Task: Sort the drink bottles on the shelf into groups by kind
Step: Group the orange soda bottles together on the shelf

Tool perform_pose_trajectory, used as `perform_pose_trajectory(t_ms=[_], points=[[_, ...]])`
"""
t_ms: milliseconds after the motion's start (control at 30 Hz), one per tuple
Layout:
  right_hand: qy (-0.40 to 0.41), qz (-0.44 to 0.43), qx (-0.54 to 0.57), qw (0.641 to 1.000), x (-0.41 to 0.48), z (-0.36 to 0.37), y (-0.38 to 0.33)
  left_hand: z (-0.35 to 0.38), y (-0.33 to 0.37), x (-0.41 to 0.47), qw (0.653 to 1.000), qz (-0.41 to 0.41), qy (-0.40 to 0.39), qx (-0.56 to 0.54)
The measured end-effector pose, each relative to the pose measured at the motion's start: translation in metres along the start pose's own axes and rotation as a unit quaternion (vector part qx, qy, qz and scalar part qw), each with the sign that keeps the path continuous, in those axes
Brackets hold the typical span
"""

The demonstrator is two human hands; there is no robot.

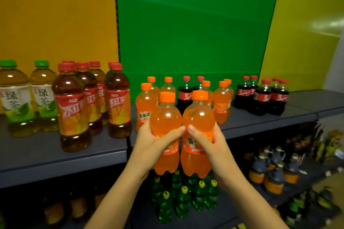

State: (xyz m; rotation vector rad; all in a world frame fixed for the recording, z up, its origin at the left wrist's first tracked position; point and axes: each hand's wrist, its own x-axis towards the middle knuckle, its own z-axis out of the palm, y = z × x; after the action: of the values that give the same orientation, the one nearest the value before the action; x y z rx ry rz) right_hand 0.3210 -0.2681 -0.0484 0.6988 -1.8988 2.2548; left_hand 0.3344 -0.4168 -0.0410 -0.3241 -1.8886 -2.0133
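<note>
I hold two small orange soda bottles upright, side by side, in front of the shelf edge. My left hand (150, 141) grips the left orange bottle (166, 117) and my right hand (208, 141) grips the right orange bottle (198, 115). Behind them on the grey shelf (251, 122) stand several more orange soda bottles (146, 102), with two cola bottles (185, 95) mixed among them. A separate cluster of cola bottles (262, 96) stands to the right.
On the left shelf board stand two green tea bottles (16, 98) and several red-capped iced tea bottles (72, 106). A lower shelf holds green soda bottles (182, 201) and dark jugs (273, 173). Yellow and green panels back the shelf.
</note>
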Motion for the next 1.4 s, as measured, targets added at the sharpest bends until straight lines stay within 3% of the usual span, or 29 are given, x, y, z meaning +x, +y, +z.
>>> perform_pose_trajectory(t_ms=[267, 600, 833, 1233, 1400], points=[[0.027, -0.008, -0.044, 0.999, 0.034, -0.052, 0.018, 0.043, -0.030, 0.045, 0.998, -0.014, 0.041, 0.034], [0.052, -0.035, -0.085, 0.994, 0.115, -0.053, 0.055, 0.038, -0.061, 0.119, 0.987, 0.026, 0.116, 0.107], [0.028, -0.034, -0.119, 0.992, 0.147, -0.045, 0.084, 0.033, -0.080, 0.136, 0.974, 0.036, 0.171, 0.143], [-0.008, -0.085, -0.175, 0.981, 0.159, -0.059, 0.096, 0.038, -0.083, 0.143, 0.970, 0.016, 0.184, 0.155], [-0.039, -0.114, -0.197, 0.973, 0.158, -0.078, 0.086, 0.042, -0.083, 0.135, 0.943, 0.042, 0.225, 0.240]])
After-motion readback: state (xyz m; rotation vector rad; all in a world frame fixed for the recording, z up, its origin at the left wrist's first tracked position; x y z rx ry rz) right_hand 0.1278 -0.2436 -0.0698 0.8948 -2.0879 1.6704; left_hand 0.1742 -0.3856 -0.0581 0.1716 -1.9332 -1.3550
